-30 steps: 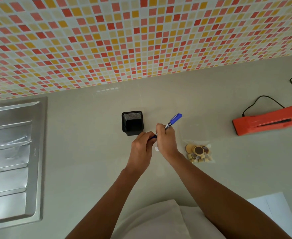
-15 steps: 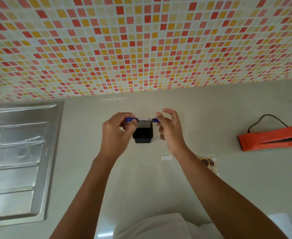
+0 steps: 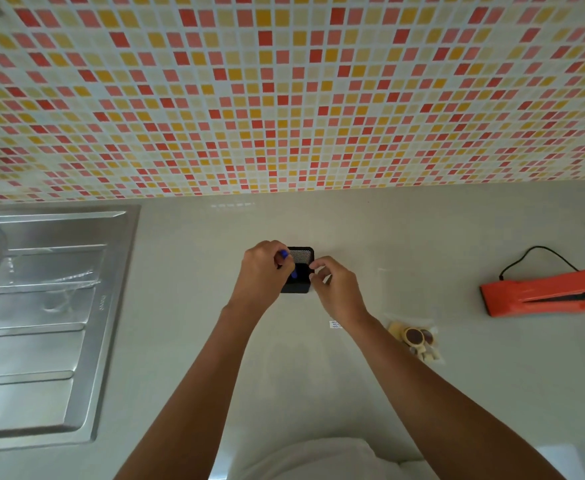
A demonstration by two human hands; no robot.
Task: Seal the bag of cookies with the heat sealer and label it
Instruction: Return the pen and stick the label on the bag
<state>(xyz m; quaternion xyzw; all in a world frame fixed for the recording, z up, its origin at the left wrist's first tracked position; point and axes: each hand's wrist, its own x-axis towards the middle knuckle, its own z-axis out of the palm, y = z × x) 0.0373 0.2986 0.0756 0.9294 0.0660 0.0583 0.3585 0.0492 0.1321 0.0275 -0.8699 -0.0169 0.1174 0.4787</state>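
My left hand (image 3: 263, 271) grips a blue pen (image 3: 291, 266) and holds it tip-down inside a black mesh pen holder (image 3: 299, 271) at the middle of the counter. Beside the holder's right edge hovers my right hand (image 3: 336, 285), its fingers loosely curled and holding nothing. A small white label (image 3: 335, 324) lies on the counter just under my right wrist. The clear bag of cookies (image 3: 415, 337) lies flat to the right of that arm. Further right sits the orange heat sealer (image 3: 543, 294), its jaw slightly raised.
A steel sink and draining board (image 3: 42, 320) fill the left side. The sealer's black cord (image 3: 540, 252) loops toward the mosaic-tiled wall (image 3: 284, 98) at the back. White paper sheets (image 3: 575, 459) lie at the bottom right corner.
The pen was capped between both hands, then my left hand lowered it into the pen holder. My right hand let go of it. The view tilted up toward the wall.
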